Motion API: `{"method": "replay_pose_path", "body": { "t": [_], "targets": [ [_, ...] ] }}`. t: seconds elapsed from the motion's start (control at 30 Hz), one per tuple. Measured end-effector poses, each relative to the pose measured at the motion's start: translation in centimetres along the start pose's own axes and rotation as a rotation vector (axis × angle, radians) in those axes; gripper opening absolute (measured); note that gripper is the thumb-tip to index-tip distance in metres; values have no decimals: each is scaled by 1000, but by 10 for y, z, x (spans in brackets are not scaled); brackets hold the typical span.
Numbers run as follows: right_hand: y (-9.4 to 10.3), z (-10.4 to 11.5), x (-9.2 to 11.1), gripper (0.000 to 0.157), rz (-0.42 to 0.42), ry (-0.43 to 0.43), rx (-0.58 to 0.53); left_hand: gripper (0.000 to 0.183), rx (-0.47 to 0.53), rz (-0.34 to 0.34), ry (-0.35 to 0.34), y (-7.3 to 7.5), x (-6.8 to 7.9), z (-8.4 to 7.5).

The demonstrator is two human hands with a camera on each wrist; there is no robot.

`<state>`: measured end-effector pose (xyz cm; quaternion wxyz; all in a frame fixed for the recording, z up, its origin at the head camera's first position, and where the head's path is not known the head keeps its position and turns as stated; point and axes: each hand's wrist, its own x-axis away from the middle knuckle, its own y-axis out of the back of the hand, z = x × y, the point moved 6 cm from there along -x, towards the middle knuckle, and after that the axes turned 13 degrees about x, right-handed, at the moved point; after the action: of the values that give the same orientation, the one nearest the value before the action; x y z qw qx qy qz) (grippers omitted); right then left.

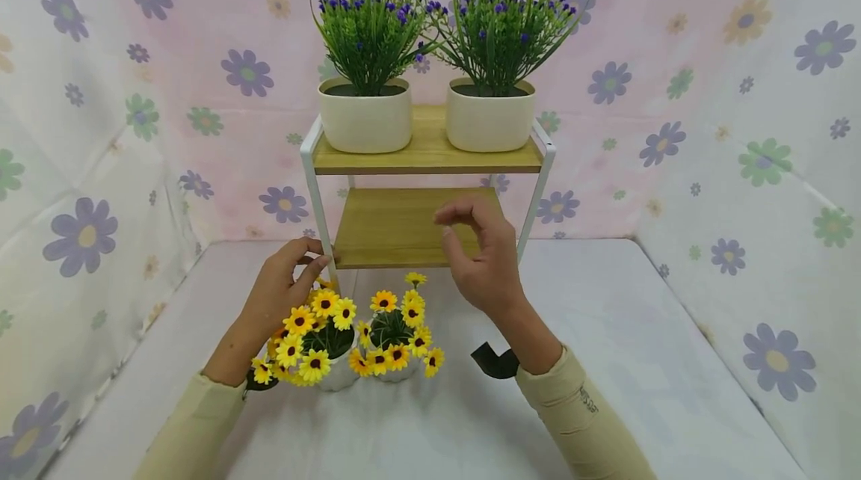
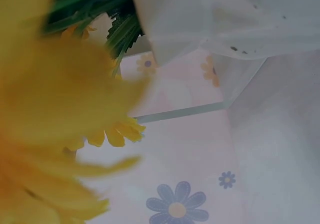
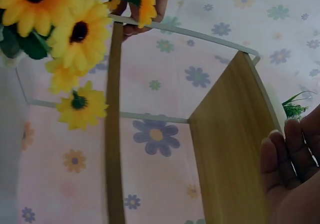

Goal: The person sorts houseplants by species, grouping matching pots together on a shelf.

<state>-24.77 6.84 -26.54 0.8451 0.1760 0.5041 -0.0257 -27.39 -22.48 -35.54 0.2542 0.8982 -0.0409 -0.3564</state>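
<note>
A two-tier wooden shelf rack (image 1: 430, 158) with white metal posts stands in the middle of the head view. My left hand (image 1: 279, 285) holds its left front post beside the lower board, thumb and fingers on either side of it. In front of the lower board (image 1: 403, 229), my right hand (image 1: 487, 263) is raised with fingers loosely curved and nothing between them. Two white pots of yellow artificial flowers sit at the rack's front: the left one (image 1: 315, 365) close under my left hand, the right one (image 1: 397, 354) beside it.
On the top board stand two cream oval pots, left (image 1: 366, 122) and right (image 1: 491, 122), with purple flowers and tall grass. A white cloth (image 1: 639, 360) covers the table. Flower-printed curtains (image 1: 760, 166) enclose the back and sides.
</note>
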Motion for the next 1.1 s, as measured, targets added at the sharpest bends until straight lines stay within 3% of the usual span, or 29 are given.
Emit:
{"method": "replay_pose_path", "body": {
  "t": [0.13,0.33,0.5,0.67,0.87,1.0,1.1],
  "targets": [
    [-7,-14,20,13,64,-70,11,9,5,1,13,0,0,1],
    [-18,-39,43,13,204,-248,29,9,12,1,19,1,1,2],
    [-24,-54,53,15,348,-268,-28,9,23,5,23,1,0,1],
    [-29,-68,64,17,543,-277,-62,8,17,7,34,1,0,1],
    [-26,-68,70,13,805,-255,-34,9,21,9,15,-1,-1,1],
    [-33,-75,84,30,1034,-267,-10,9,27,7,9,-1,-1,0],
    [-44,-83,99,50,1149,-275,-14,9,25,9,7,-2,-1,0]
  ]
}}
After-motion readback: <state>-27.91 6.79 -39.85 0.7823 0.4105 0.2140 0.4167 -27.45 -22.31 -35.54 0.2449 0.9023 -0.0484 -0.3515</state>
